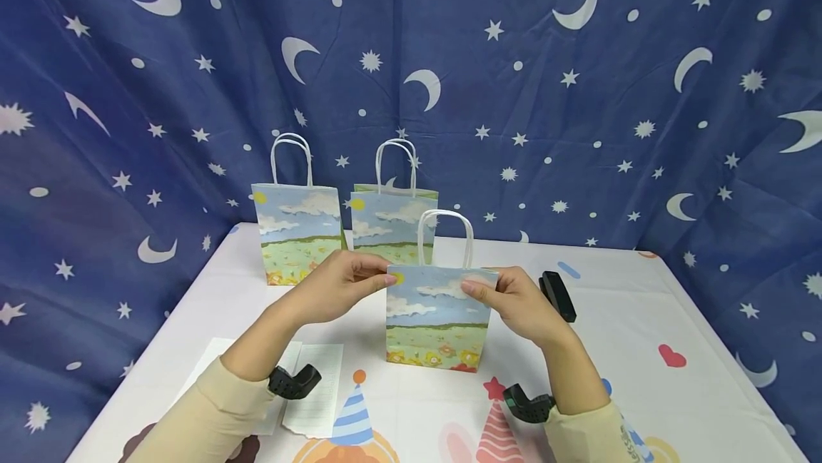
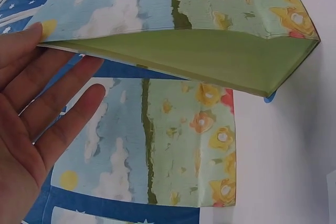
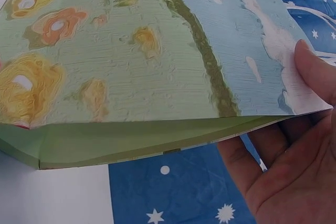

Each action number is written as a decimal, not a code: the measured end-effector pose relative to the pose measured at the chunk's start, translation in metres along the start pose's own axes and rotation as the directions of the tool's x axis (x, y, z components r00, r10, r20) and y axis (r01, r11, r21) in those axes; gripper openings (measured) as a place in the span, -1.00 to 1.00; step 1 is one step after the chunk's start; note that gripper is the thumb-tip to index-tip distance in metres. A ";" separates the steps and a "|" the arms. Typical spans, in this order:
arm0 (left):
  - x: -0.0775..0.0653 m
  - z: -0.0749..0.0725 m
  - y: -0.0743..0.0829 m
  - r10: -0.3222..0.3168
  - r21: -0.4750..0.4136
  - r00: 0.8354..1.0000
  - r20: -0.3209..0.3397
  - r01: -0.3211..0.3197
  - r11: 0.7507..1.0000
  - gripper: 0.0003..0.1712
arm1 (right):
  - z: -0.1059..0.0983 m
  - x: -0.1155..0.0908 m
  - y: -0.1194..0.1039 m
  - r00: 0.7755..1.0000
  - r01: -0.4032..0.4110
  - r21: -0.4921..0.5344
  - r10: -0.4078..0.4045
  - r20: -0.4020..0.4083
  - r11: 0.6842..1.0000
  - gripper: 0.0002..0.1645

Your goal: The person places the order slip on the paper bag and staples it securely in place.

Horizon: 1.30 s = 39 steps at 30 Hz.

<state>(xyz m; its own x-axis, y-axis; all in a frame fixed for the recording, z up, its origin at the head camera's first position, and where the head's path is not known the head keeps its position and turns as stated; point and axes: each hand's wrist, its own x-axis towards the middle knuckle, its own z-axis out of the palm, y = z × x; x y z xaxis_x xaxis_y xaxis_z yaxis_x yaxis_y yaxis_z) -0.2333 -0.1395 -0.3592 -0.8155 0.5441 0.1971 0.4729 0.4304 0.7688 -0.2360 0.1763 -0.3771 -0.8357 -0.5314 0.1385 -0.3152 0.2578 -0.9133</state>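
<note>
Left hand [image 1: 335,286] and right hand [image 1: 519,306] pinch the front bag [image 1: 437,317] by its top corners, nearer than two rear bags [image 1: 298,217]. Likely positioning; next: keep it level, settle on desk [image 1: 616,356], release.

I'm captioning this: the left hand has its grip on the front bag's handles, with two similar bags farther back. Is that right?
Not quite: the head view shows the left hand with its grip on the front bag at its upper left corner, not the handles. The two similar bags are farther back.
</note>
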 end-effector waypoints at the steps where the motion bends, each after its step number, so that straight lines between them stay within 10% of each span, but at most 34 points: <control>1: 0.000 0.001 -0.001 0.004 0.001 1.000 -0.001 -0.004 1.000 -0.81 | 0.000 0.000 0.000 1.000 0.001 0.000 -0.001 -0.001 1.000 -0.72; 10: -0.001 0.005 -0.002 0.009 -0.001 1.000 -0.006 -0.009 1.000 -0.79 | 0.002 -0.004 0.002 0.997 -0.042 0.019 0.043 -0.057 0.999 -0.27; 39: -0.046 -0.001 -0.043 -0.251 0.208 0.953 0.168 0.215 0.954 -0.56 | 0.000 -0.003 -0.001 0.998 -0.044 0.044 0.046 -0.052 0.998 -0.21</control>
<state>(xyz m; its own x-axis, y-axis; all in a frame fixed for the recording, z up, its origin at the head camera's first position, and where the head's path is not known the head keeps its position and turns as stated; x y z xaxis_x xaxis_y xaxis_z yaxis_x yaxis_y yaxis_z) -0.2164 -0.1838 -0.4010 -0.8401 0.5318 -0.1074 0.3459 0.6775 0.6491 -0.2333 0.1781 -0.3768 -0.8716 -0.4763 0.1157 -0.2581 0.2454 -0.9344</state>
